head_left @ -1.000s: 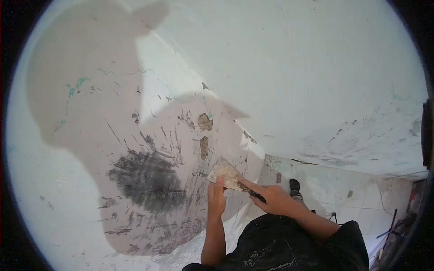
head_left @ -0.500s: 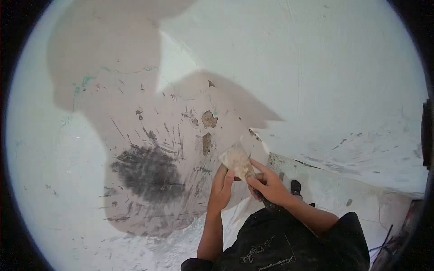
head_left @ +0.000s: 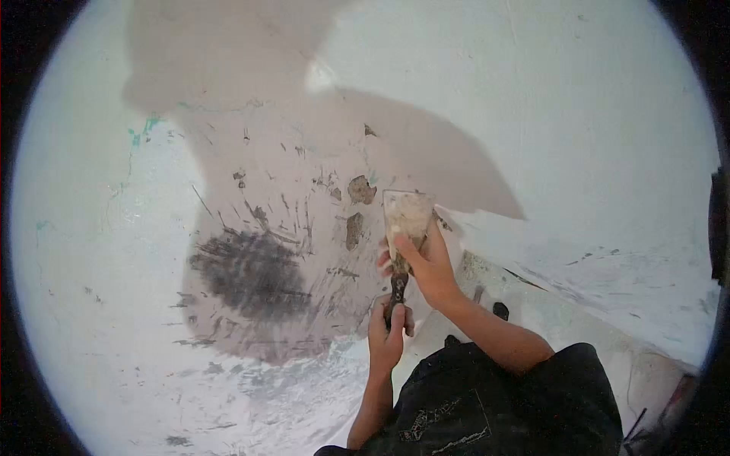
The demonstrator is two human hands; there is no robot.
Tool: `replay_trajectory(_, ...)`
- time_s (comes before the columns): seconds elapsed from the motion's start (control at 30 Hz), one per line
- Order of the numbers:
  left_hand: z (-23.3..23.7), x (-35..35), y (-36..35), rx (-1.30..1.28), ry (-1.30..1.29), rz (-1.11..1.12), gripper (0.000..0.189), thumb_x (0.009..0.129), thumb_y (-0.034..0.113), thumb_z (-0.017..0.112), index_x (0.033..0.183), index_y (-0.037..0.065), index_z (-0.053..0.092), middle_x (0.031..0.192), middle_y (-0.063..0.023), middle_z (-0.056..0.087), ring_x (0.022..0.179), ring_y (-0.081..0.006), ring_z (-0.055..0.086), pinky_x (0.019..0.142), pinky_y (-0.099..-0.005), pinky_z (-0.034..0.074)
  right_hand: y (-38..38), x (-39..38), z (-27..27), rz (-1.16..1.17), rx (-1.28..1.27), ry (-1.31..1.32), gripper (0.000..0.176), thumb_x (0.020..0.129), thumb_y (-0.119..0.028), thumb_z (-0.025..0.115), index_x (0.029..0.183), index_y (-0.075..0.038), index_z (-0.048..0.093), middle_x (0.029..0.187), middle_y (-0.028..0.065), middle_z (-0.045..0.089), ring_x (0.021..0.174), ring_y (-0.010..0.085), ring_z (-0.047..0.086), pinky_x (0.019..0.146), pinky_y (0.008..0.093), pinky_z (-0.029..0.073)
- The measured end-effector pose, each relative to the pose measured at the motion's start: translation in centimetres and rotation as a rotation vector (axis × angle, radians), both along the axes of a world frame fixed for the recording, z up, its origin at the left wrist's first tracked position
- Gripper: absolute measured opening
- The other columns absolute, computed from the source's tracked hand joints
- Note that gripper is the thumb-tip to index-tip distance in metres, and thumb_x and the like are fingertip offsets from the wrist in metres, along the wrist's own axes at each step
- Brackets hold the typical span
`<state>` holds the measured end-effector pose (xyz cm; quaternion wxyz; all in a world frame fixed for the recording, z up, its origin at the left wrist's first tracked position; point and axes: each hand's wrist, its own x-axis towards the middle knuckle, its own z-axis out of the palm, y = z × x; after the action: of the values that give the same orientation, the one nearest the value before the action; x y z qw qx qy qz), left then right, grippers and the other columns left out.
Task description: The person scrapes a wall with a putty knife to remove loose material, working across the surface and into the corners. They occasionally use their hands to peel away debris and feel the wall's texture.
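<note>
A putty knife (head_left: 405, 215) with a broad blade, crusted with pale dried filler, points up in front of the wall. Its dark, worn handle (head_left: 399, 285) angles down toward my body. My left hand (head_left: 386, 338) is closed around the lower end of this handle. Higher up, my right hand (head_left: 430, 270) grips the blade near its neck, thumb across the face and fingers behind. To the left, the wall (head_left: 91, 304) carries a dark smudged patch (head_left: 251, 273). Chipped spots (head_left: 361, 190) in the plaster show beside the blade.
A wall corner runs down to the right, with a second wall (head_left: 608, 152) beyond it. Below lies the floor (head_left: 547, 311), where a dark shoe (head_left: 500, 310) shows. Dark items (head_left: 646, 429) stand at the lower right. My shadow falls across the wall.
The putty knife has turned more upright. My left hand has moved from the blade down to the handle, and my right hand from the handle up to the blade.
</note>
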<state>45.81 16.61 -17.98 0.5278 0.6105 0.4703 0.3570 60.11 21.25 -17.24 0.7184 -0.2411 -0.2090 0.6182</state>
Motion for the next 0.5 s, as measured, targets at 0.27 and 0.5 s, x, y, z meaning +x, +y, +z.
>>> replay_trajectory(0.27, 0.3, 1.5, 2.1, 0.21, 0.269, 0.116, 0.041, 0.102, 0.027, 0.043, 0.129, -0.003, 0.037, 0.08, -0.0015, 0.05, 0.06, -0.0061, 0.042, 0.049, -0.0224, 0.034, 5.1, -1.6, 0.2, -0.565, 0.159, -0.937, 0.077, 0.084, -0.012, 0.066, 0.149, -0.007, 0.024, 0.146, 0.0191, 0.026, 0.133, 0.0344, 0.035, 0.098, 0.0424, 0.045)
replay_trajectory(0.5, 2.2, 1.2, 3.8, 0.338, 0.273, 0.127, 0.04, 0.1, 0.02, 0.044, 0.134, -0.002, 0.04, 0.079, -0.0057, 0.055, 0.064, -0.0121, 0.049, 0.059, -0.0273, 0.041, 7.3, -2.1, 2.0, -0.623, 0.142, -1.061, 0.056, 0.087, -0.011, 0.059, 0.14, -0.001, 0.041, 0.142, 0.0202, 0.035, 0.127, 0.0383, 0.044, 0.103, 0.0406, 0.039)
